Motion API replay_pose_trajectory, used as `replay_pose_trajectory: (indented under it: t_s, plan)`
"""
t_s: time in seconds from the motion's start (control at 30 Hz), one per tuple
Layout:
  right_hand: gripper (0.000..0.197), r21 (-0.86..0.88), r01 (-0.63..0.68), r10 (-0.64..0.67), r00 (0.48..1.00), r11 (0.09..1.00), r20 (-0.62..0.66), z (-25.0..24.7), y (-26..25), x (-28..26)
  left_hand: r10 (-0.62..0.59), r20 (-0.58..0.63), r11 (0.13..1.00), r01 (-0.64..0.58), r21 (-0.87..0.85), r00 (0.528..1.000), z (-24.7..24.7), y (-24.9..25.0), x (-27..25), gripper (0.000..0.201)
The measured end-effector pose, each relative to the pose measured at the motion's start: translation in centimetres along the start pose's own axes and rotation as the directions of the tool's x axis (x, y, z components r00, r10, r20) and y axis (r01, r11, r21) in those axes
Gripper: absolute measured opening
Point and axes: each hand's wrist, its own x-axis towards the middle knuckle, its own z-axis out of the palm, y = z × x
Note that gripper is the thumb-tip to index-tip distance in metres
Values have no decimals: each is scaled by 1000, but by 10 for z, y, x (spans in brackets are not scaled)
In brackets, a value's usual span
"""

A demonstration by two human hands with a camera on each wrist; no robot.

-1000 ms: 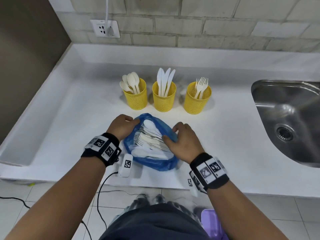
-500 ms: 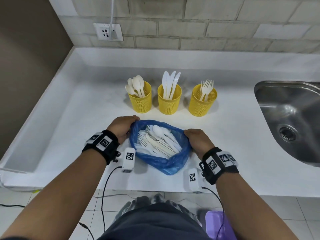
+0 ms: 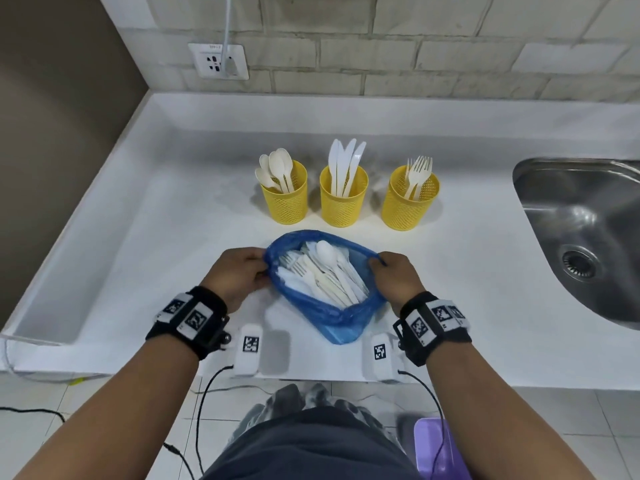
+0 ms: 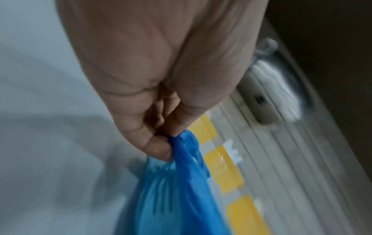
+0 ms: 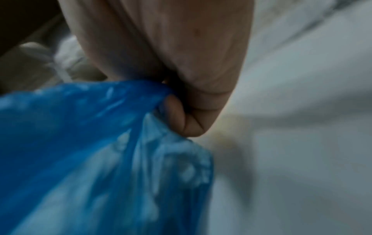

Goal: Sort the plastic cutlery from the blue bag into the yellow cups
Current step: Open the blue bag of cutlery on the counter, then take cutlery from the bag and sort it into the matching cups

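Observation:
A blue plastic bag (image 3: 341,322) lies on the white counter with its mouth stretched wide, full of white plastic cutlery (image 3: 325,275). My left hand (image 3: 239,271) pinches the bag's left rim (image 4: 181,143) between thumb and fingers. My right hand (image 3: 394,275) pinches the right rim (image 5: 153,95). Behind the bag stand three yellow mesh cups: the left cup (image 3: 285,197) holds spoons, the middle cup (image 3: 343,199) holds knives, the right cup (image 3: 408,202) holds forks.
A steel sink (image 3: 585,237) is set into the counter at the right. A wall socket (image 3: 220,60) with a plugged cable sits on the brick wall behind. The counter has a raised lip at left and back. A purple object (image 3: 438,448) sits on the floor below.
My hands have moved apart to the bag's two sides and pulled its mouth wide open. The bag sits a little nearer to me than before.

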Motion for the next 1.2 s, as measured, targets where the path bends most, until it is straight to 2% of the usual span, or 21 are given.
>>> replay_pose_trajectory:
  t_s: [0.07,0.13,0.2,0.27,0.37,0.5,0.63,0.73,0.8,0.83,0.9,1.0,1.1,1.17,1.2]
  plan:
    - [25,100,-99,101,995,990,-18,0,8,-1,-25,1,977,25,-210,1000,-1,3,4,25]
    - [23,128,-117,118,993,985,3,-1,13,-7,-55,-28,958,45,-282,998,-3,0,5,24]
    - [20,144,-105,101,994,984,31,-5,11,-18,-99,-25,974,92,-206,995,-4,-7,-1,28]
    - [18,124,-98,91,994,987,57,-9,8,-26,-152,-40,983,147,-108,988,-3,-17,-10,52]
    - [14,101,-81,70,992,992,105,-11,4,-35,-180,-60,982,175,-72,982,8,-31,-29,66]
    - [7,144,-80,52,981,986,188,-6,5,-44,-145,-83,984,135,-112,986,26,-39,-36,57]
    - [16,329,-136,44,961,935,272,-4,14,-54,-158,-74,969,140,-202,985,31,-34,-37,45]
    - [27,456,-175,23,947,873,320,2,18,-67,-189,-32,951,175,-255,981,35,-31,-39,56]
    - [38,465,-184,2,932,866,363,10,18,-77,-174,-40,964,162,-210,984,39,-34,-41,72]
    - [42,439,-174,-10,923,882,385,14,19,-81,-156,-71,973,141,-181,985,40,-36,-41,73]
    - [39,387,-156,-10,919,909,395,19,19,-84,-100,-146,990,83,-116,984,40,-39,-43,59]
    - [30,390,-169,33,943,905,331,16,17,-80,-41,-149,998,33,-57,988,33,-42,-45,51]
    - [32,221,-67,33,987,973,155,8,11,-74,-6,-158,999,-2,-47,987,19,-42,-49,49]
    - [35,61,115,-113,993,992,-29,5,8,-74,49,-212,998,-42,40,976,9,-41,-53,51]
    - [33,-5,230,-229,968,973,-102,3,6,-75,117,-254,988,-87,125,960,5,-39,-56,51]
